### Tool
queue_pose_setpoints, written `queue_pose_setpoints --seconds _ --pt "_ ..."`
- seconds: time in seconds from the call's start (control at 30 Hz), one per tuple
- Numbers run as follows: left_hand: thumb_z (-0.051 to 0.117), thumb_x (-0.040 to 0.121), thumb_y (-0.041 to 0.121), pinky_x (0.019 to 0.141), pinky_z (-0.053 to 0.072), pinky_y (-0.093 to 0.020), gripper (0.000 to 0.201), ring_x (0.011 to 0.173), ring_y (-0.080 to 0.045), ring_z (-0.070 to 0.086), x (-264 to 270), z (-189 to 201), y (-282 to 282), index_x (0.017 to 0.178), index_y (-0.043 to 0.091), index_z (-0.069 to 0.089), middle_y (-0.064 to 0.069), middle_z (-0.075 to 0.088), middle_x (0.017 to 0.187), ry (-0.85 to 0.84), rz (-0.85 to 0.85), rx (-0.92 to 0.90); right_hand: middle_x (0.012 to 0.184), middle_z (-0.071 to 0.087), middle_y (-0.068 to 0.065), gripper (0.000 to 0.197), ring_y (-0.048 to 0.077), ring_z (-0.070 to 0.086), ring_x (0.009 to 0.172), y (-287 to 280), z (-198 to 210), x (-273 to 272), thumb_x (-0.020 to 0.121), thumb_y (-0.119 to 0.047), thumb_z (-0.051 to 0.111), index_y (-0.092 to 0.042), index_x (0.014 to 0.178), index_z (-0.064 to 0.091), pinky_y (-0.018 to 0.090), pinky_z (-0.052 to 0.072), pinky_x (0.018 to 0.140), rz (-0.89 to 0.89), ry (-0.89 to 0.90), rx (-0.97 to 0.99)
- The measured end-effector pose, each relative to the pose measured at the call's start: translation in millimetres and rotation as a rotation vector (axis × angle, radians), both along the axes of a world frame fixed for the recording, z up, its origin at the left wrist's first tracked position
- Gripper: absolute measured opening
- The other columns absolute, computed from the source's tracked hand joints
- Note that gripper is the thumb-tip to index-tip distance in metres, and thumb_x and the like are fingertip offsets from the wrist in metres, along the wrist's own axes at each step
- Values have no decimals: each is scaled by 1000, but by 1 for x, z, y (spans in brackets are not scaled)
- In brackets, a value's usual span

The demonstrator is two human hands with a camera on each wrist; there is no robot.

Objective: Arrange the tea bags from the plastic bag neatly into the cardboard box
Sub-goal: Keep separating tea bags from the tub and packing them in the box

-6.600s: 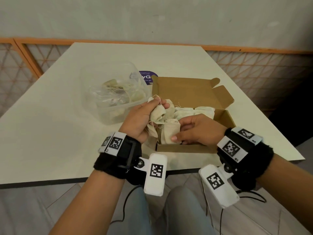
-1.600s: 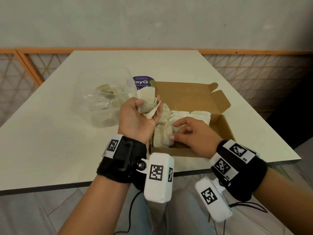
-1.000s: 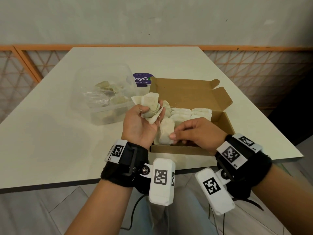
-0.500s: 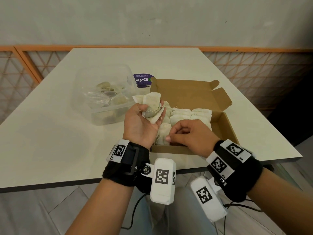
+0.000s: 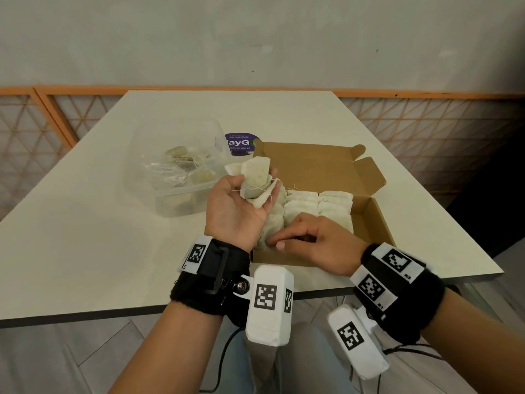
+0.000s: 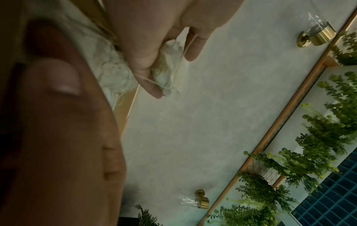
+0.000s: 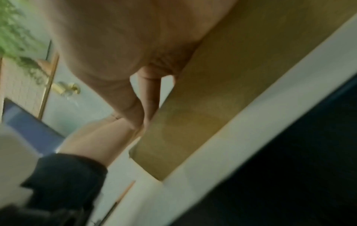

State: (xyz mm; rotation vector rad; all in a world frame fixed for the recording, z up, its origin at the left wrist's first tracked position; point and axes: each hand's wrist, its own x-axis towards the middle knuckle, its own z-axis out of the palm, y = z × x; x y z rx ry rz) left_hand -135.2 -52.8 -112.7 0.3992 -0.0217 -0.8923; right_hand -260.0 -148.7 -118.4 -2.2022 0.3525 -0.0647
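The open cardboard box [image 5: 369,223] lies on the table with rows of pale tea bags [image 5: 318,206] inside. My left hand [image 5: 235,206] is turned palm up over the box's left edge and grips a small bunch of tea bags [image 5: 255,180]; the left wrist view shows the fingers [image 6: 150,76] curled round that bunch [image 6: 164,76], strings trailing. My right hand [image 5: 301,243] sits low in the box's near-left corner, thumb and forefinger pinching a tea bag [image 5: 270,226] that stands there. The right wrist view is blurred and shows only the box's front wall [image 7: 212,107].
A clear plastic tub [image 5: 170,200] with the plastic bag [image 5: 170,172] and more tea bags stands left of the box. A purple round sticker [image 5: 238,142] lies behind it. The box's lid [image 5: 306,166] stands open at the back. The table's front edge [image 5: 85,314] is close to me.
My right hand has slid down and left into the box's near-left corner with the tea bag. The left hand has kept its bunch raised, almost still.
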Motion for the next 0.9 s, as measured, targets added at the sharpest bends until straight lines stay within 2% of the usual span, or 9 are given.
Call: queue_pose_setpoints --seconds 0.07,0.17,0.23,0.33,0.43,0.53,0.6,0.77,0.9 --pt "38 96 14 93 46 -38 28 94 -29 63 0 3 -3 113 -1 55 -18 68 95 -30 -9 41 98 64 -3 13 11 57 89 -4 8 0 84 -27 64 -29 94 72 21 45 84 -147 -127 71" --pt "43 98 20 84 52 -31 31 85 -21 60 2 5 -6 120 3 55 -12 64 96 -120 -11 119 85 62 -3 13 14 54 71 -9 29 4 81 -31 68 -24 92 66 25 47 65 -353 -290 281" --pt "43 98 24 73 54 -27 32 84 -18 59 2 6 -9 123 7 53 -9 62 97 -168 -43 158 83 62 0 27 10 57 68 -9 37 12 78 -34 70 -22 100 58 24 48 58 -361 -268 334" --pt "37 100 31 69 54 -28 37 86 -21 63 -3 8 -10 120 7 56 -11 64 101 -259 -153 215 87 67 10 39 11 61 65 -6 40 30 80 -28 70 -17 113 51 22 50 55 -326 -185 418" --pt "35 100 34 75 54 -32 38 99 -26 64 -1 10 -5 108 9 62 -17 67 107 -349 -235 244 87 67 10 31 14 60 65 -4 36 40 83 -15 67 -7 112 59 18 51 54 -329 -182 560" --pt "39 97 26 89 51 -36 42 110 -28 58 10 13 5 125 -1 54 -22 59 127 -410 -284 276 95 66 14 28 17 62 70 -6 35 40 83 -11 66 -1 109 62 18 53 57 -350 -184 656" --pt "47 91 16 91 51 -37 44 108 -29 59 17 16 11 130 -4 51 -22 56 130 -464 -317 291 102 66 17 33 17 64 74 -8 36 38 85 -11 63 2 115 58 20 55 60 -367 -199 738" --pt "57 88 3 73 59 -26 32 85 -20 69 25 24 6 121 0 58 -14 68 104 -664 -279 457 107 65 14 30 18 65 82 -14 38 29 89 -11 58 -1 117 57 23 55 68 -386 -236 807" --pt "60 87 1 55 55 -19 7 64 -11 69 20 27 -6 90 6 64 -6 70 78 -685 -182 524 98 66 13 23 17 66 73 -21 39 22 86 -9 62 -4 107 57 22 56 61 -428 -271 823"
